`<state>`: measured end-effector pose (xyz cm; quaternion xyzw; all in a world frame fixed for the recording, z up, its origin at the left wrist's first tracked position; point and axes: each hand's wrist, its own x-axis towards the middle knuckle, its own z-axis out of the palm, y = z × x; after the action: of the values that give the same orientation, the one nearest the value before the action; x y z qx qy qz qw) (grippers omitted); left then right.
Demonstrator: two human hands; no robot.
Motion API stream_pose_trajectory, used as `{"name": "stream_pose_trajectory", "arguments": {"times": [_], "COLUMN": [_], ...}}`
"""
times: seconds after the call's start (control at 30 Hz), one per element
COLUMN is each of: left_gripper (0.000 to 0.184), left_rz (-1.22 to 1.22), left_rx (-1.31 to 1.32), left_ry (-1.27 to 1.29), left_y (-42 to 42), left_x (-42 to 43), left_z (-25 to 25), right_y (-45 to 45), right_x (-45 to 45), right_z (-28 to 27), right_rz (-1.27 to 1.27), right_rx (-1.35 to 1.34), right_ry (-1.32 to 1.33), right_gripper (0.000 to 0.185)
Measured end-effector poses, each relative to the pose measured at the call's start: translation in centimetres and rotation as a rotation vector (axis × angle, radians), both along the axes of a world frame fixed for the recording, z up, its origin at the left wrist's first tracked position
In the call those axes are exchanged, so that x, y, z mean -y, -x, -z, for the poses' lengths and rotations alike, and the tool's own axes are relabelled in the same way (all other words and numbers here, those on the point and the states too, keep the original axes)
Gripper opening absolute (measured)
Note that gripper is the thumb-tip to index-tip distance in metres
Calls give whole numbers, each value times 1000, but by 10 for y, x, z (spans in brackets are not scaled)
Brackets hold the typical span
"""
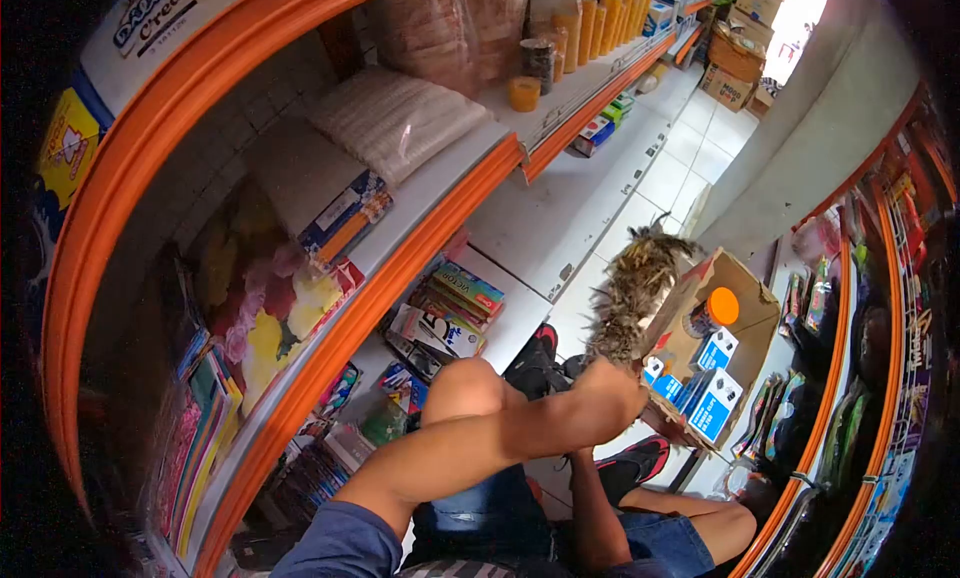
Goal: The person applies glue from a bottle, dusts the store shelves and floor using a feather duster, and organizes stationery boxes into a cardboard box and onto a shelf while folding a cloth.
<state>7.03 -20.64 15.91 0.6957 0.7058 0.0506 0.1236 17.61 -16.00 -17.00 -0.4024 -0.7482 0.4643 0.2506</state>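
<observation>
My left hand (608, 402) is closed at the base of a feather duster (640, 283), whose brown and grey feathers point up and away from me. Just right of that hand stands an open cardboard box (755, 308). Inside it are a jar with an orange lid (722, 306) and several blue-and-white small boxes (712, 406). My right forearm (598, 518) rises from below and passes behind my left wrist, which hides my right hand.
Orange-edged shelves (400, 248) on the left hold books, a wrapped pack (400, 118) and yellow rolls (590, 26). Hanging packets fill racks (835, 358) on the right. A pale pillar (810, 128) and cartons (728, 86) stand farther off.
</observation>
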Motion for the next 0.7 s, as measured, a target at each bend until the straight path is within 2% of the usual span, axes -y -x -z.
{"name": "stream_pose_trajectory", "arguments": {"times": [0.13, 0.27, 0.4, 0.47, 0.5, 0.57, 0.7], "left_gripper": [18, 19, 18, 19, 20, 21, 24], "left_rz": [-32, 37, -20, -27, -37, -47, -42], "left_rx": [-64, -86, -52, -76, -95, -117, -141], "left_ry": [-115, -102, -208, -168, -139, -106, -165], "left_y": [2, 9, 14, 21, 25, 30, 33], "left_x": [6, 13, 17, 18, 18, 16, 12], "left_z": [1, -10, -7, -15, -19, -20, -16], "right_y": [32, 59, 101, 107, 120, 144, 152], "right_x": [-15, -11, 7, 12, -1, -38, -54], "right_z": [-64, -117, -179, -207, -197, -155, -113], "right_rz": [-74, -138, -197, -214, -208, -493, -682], "right_rx": [-195, -399, -626, -743, -748, 545, 546], "right_ry": [-70, -126, -186, -216, -211, -395, -447], "right_gripper": [49, 45, 41, 39, 39, 40, 40]}}
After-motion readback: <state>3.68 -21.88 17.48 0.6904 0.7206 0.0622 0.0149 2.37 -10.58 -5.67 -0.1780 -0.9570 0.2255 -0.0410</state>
